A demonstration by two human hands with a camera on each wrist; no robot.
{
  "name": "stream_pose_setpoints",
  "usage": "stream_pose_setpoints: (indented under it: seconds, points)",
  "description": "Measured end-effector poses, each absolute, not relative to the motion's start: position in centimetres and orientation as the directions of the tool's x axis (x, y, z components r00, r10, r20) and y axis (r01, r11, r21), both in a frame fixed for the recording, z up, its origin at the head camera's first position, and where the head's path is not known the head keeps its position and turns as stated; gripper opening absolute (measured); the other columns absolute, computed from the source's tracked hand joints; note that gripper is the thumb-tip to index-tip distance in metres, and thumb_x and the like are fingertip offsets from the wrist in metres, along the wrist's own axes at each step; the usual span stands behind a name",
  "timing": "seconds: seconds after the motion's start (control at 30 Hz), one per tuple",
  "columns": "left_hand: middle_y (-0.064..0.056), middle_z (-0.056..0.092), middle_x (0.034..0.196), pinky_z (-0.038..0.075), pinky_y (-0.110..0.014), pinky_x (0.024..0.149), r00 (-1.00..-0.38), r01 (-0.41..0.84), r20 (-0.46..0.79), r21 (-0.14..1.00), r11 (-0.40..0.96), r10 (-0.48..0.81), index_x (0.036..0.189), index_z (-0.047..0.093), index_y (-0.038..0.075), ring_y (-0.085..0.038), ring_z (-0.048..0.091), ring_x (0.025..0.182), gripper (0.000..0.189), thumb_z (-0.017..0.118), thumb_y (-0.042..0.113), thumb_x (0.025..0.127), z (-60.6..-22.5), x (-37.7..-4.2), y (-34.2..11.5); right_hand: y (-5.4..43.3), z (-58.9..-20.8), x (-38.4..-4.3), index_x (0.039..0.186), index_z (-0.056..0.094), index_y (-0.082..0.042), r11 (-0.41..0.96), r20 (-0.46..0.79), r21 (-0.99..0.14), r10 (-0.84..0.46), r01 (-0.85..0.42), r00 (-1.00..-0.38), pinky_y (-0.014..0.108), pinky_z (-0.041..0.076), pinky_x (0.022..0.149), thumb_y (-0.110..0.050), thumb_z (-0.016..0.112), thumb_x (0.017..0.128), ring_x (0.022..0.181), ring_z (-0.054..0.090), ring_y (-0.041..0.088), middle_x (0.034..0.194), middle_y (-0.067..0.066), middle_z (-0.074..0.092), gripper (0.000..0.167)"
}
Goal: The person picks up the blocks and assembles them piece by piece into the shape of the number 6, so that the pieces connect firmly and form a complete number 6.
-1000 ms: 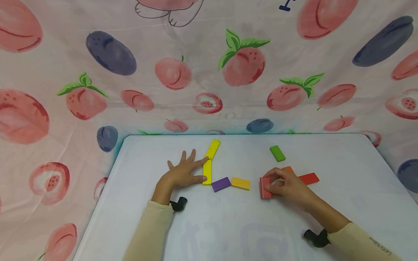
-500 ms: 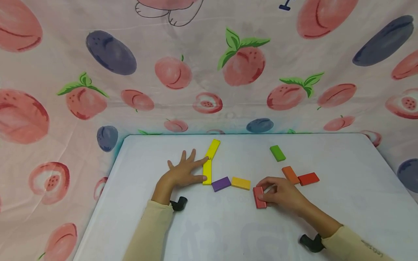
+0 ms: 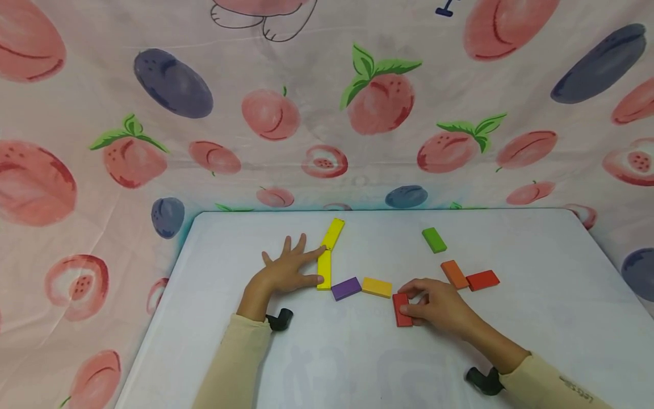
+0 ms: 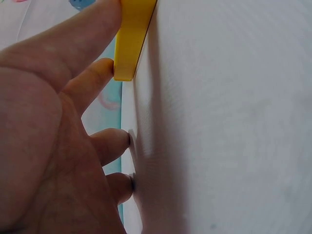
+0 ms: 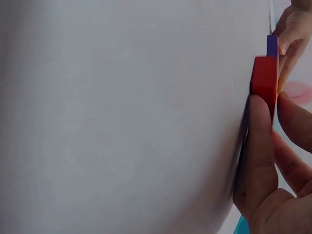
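Note:
My right hand (image 3: pixel 440 304) pinches a red domino-shaped block (image 3: pixel 401 317) between thumb and fingers. Its upper end sits at the right end of an orange-yellow block (image 3: pixel 377 287). In the right wrist view, the red block (image 5: pixel 264 75) stays low over the white surface. My left hand (image 3: pixel 286 272) lies with fingers spread, its thumb touching the lower yellow block (image 3: pixel 325 266) and its index fingertip at the joint with the upper yellow block (image 3: pixel 335 230). A purple block (image 3: pixel 346 288) links the yellow pair to the orange-yellow one.
Loose blocks lie to the right: a green one (image 3: pixel 434 240) at the back, and an orange one (image 3: pixel 454 274) against a second red one (image 3: pixel 483 280). The white table (image 3: pixel 347 363) ends at a fruit-print cloth (image 3: pixel 378 170).
My right hand has slid left and nearer with the red block, bringing it beside the orange-yellow block and baring the orange one. My left hand stays where it was.

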State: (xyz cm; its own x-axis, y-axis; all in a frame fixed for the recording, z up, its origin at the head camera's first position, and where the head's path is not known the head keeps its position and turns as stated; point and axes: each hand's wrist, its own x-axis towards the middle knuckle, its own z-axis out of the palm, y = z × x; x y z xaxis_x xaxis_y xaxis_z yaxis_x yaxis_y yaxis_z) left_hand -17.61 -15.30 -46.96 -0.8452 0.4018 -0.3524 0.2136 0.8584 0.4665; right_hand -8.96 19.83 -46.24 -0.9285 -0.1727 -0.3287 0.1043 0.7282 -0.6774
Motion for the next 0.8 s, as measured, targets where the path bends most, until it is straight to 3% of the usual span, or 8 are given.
stream_pose_setpoints:
  seconds: [0.2,0.47,0.8]
  points:
    - [-0.007,0.003,0.174,-0.013,-0.087,0.104,-0.846,0.212,-0.354,0.466,0.859,0.4,0.155,0.036,0.048,-0.041,-0.014,0.158,0.074,0.067,0.062,0.089,-46.89,-17.54,-15.3,20.23,-46.12,-9.05,0.12,0.073,-0.02,0.74,-0.324,-0.669,-0.203,0.072,-0.924,0.024,0.054,0.063,-0.035,0.087,0.081,0.078,0.059,0.015,0.109,-0.001,0.069,0.044]
    - [-0.007,0.003,0.174,-0.013,-0.087,0.104,-0.845,0.207,-0.356,0.471,0.857,0.4,0.155,0.036,0.048,-0.041,-0.014,0.158,0.075,0.067,0.061,0.089,-46.75,-17.53,-15.28,20.49,-45.64,-8.89,0.128,0.068,-0.022,0.804,-0.299,-0.585,-0.335,-0.106,-0.893,0.021,0.053,0.063,-0.042,0.097,0.063,0.086,0.054,0.014,0.104,-0.004,0.059,0.074]
    - [-0.006,0.002,0.174,-0.014,-0.086,0.105,-0.842,0.205,-0.361,0.473,0.857,0.401,0.156,0.036,0.047,-0.041,-0.014,0.158,0.075,0.067,0.061,0.089,-46.69,-17.48,-15.26,20.19,-45.74,-8.64,0.125,0.068,-0.025,0.816,-0.263,-0.555,-0.356,-0.161,-0.897,0.02,0.051,0.063,-0.033,0.097,0.065,0.085,0.052,0.013,0.099,-0.006,0.058,0.067]
